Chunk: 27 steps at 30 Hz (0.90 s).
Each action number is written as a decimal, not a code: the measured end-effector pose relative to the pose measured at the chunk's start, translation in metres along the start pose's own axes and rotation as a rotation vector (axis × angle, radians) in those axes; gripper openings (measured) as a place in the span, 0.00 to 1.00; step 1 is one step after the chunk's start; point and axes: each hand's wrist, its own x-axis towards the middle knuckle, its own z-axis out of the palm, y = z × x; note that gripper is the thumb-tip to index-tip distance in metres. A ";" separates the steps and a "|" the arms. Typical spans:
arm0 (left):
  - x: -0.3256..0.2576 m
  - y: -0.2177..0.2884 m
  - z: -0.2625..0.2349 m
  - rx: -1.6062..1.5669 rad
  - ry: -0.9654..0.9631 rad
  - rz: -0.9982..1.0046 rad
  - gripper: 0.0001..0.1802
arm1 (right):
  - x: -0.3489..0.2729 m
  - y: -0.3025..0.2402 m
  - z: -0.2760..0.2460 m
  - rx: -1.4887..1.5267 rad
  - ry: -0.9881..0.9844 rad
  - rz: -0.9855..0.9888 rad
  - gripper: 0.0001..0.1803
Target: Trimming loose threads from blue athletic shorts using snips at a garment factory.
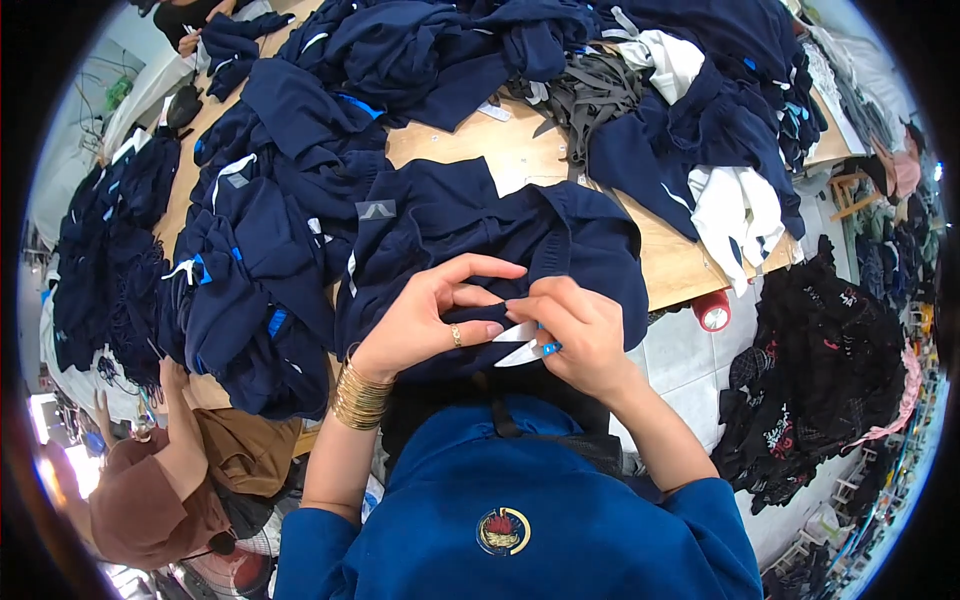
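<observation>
Navy garment (480, 240) spread on wooden bench (680, 262), directly before the wearer. Left hand (432, 318) pinching a fold of its fabric, ring on one finger, gold bangles (360, 396) at wrist. Right hand (582, 335) closed around small blue-handled snips (528, 350), blades at the fold. More navy garments (250, 250) heaped left.

view: one camera, worn on the person's head | looks: straight down, over the chest, at the wooden table (520, 160) | near: very close to the left hand (425, 320) and right hand (585, 335) | lens: wide and round, edges bend, dark corners | far parts: floor (690, 370) at right looks small
</observation>
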 end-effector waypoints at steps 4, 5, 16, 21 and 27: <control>0.001 -0.008 0.001 0.004 -0.005 -0.016 0.25 | 0.000 0.003 -0.001 0.290 0.094 0.194 0.12; 0.000 -0.007 -0.001 0.004 0.006 -0.040 0.24 | -0.001 0.002 -0.005 0.424 0.082 0.300 0.11; -0.005 -0.008 -0.004 0.079 0.095 -0.123 0.11 | 0.002 -0.006 -0.054 -0.040 -0.253 0.250 0.17; -0.003 -0.005 0.000 0.086 0.109 -0.141 0.08 | 0.000 0.001 -0.047 -0.341 -0.209 0.051 0.11; -0.004 -0.003 0.001 0.035 0.072 -0.185 0.08 | 0.003 -0.001 -0.038 -0.383 -0.164 -0.018 0.10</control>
